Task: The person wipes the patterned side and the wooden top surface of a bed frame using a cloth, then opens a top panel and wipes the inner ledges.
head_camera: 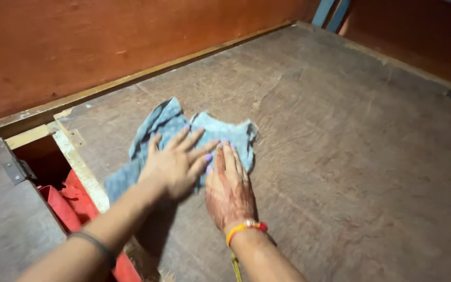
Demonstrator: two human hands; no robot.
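A crumpled light-blue cloth (169, 125) lies on a worn brown wooden board (351, 156). My left hand (176, 162) rests flat on the cloth's middle, fingers spread, nails painted purple. My right hand (229, 188) lies flat beside it, fingertips on the cloth's right part, with an orange and red bracelet at the wrist. Both palms press down; neither hand grips anything.
An open hatch (45, 162) at the left shows red fabric (74, 201) inside, with a metal hinge (15, 171) on its lid edge. A red-brown wooden wall (105, 42) runs along the back, another at the far right.
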